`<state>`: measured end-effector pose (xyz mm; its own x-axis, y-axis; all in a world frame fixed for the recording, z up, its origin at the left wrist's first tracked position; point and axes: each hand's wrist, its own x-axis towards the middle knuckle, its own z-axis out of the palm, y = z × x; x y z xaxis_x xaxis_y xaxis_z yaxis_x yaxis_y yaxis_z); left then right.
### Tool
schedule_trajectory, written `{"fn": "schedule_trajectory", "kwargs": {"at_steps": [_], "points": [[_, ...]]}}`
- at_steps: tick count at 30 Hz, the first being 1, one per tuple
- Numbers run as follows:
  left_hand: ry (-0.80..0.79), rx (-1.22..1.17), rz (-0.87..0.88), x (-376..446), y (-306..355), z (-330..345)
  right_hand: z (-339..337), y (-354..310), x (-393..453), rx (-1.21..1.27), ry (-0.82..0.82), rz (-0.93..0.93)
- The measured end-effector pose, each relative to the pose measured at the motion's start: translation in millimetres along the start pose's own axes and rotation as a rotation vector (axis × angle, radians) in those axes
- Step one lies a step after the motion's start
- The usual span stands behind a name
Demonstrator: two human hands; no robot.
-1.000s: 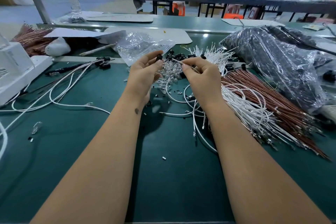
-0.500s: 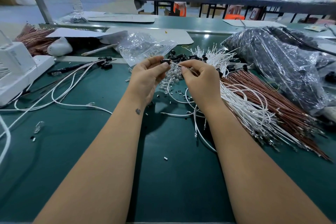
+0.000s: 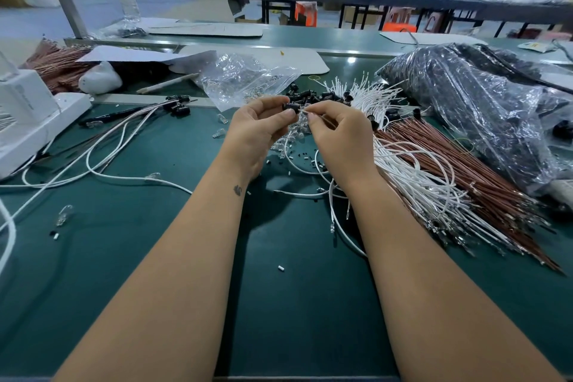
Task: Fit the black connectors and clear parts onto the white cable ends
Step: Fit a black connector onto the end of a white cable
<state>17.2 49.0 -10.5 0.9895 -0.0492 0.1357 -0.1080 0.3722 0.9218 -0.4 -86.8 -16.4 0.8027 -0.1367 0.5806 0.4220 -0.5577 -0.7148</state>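
Note:
My left hand (image 3: pixel 259 130) pinches a small black connector (image 3: pixel 291 106) between thumb and fingertips above the green table. My right hand (image 3: pixel 339 133) pinches the end of a white cable (image 3: pixel 336 220), and its tip meets the connector. That cable hangs down from my right hand and loops over the table. Behind my hands lie a pile of black connectors (image 3: pixel 313 96) and a heap of small clear parts (image 3: pixel 294 133), partly hidden by my fingers. A bundle of white cables (image 3: pixel 412 177) lies to the right.
Brown wires (image 3: pixel 459 170) lie beside the white bundle. A dark plastic bag (image 3: pixel 483 108) fills the right, a clear bag (image 3: pixel 245 77) sits behind the hands. Finished cables with black ends (image 3: pixel 102 146) trail left toward a white device (image 3: pixel 28 115). Loose small bits dot the green table (image 3: pixel 294 304).
My hands have come together. The left hand brought the black connector toward the right, and the cable tip now meets it.

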Motion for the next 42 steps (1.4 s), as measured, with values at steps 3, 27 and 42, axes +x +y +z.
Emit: {"fn": "schedule_trajectory", "kwargs": {"at_steps": [3, 27, 42], "points": [[-0.004, 0.065, 0.016, -1.1, -2.0, 2.1, -0.9, -0.4, 0.0, 0.016, 0.005, 0.006], [0.001, 0.202, 0.087, -5.7, -5.3, 3.1, 1.2, 4.3, 1.3, -0.002, -0.044, 0.078], [0.019, 0.307, 0.133, -2.9, -7.8, -0.3, -1.0, 2.1, 0.8, -0.067, -0.064, 0.022]]}}
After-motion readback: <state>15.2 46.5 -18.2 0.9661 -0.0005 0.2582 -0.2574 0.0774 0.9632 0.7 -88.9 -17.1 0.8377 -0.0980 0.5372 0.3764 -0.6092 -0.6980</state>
